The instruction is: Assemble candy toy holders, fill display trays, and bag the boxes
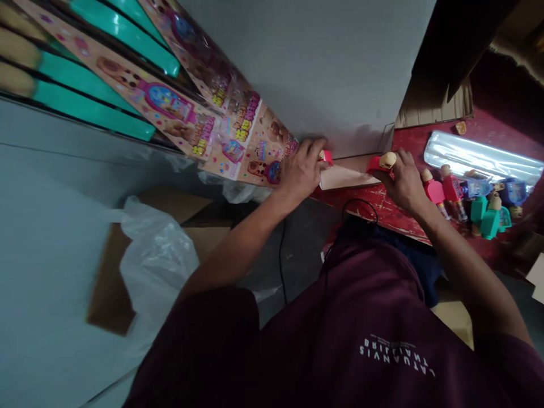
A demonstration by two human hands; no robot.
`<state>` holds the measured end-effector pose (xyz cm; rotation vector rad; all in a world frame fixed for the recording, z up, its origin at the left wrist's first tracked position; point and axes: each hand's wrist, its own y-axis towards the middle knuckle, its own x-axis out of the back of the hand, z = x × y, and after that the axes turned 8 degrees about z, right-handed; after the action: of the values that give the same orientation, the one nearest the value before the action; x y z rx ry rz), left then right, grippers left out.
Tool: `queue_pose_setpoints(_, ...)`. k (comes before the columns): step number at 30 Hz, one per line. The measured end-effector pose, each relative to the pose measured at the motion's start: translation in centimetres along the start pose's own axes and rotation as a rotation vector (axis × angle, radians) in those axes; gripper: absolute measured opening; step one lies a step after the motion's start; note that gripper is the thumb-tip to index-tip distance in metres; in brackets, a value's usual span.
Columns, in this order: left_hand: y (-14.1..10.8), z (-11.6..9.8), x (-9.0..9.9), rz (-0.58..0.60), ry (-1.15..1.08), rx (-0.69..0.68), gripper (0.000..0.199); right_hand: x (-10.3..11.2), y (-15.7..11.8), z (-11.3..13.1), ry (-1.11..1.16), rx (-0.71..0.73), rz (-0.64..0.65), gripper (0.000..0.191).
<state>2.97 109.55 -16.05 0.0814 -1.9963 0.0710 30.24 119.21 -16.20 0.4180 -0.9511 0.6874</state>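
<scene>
My left hand (301, 171) is at the left end of a narrow open carton (351, 173), its fingers closed on a small red toy (326, 157). Toward the carton's right end, my right hand (406, 180) grips a red toy with a tan animal-shaped top (387, 160). The carton shows a pale inner wall between the two hands. Just left of my left hand are printed pink display boxes (259, 150), partly under clear plastic. The lower part of each held toy is hidden by fingers or the carton.
Red, blue and green toys (491, 218) lie on the red table (501, 133) at right, beside a shiny plastic packet (476, 150). Boxes of teal toys (89, 79) stand upper left. Below them are a cardboard box (111, 283) and a clear plastic bag (155, 255).
</scene>
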Motion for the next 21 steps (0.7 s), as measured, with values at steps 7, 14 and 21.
queue_pose_setpoints(7,0.1,2.4,-1.8,-0.037,-0.276,0.024,0.055,0.0,1.3,3.0,0.05,0.035,0.03,0.031)
queue_pose_setpoints(14,0.1,3.7,-4.1,-0.207,-0.298,0.071,0.063,-5.0,5.7,5.6,0.14,0.157,0.08,0.03)
queue_pose_setpoints(21,0.1,5.6,-9.8,-0.199,-0.528,0.079,0.055,-4.4,6.1,6.0,-0.011,0.252,0.184,0.025)
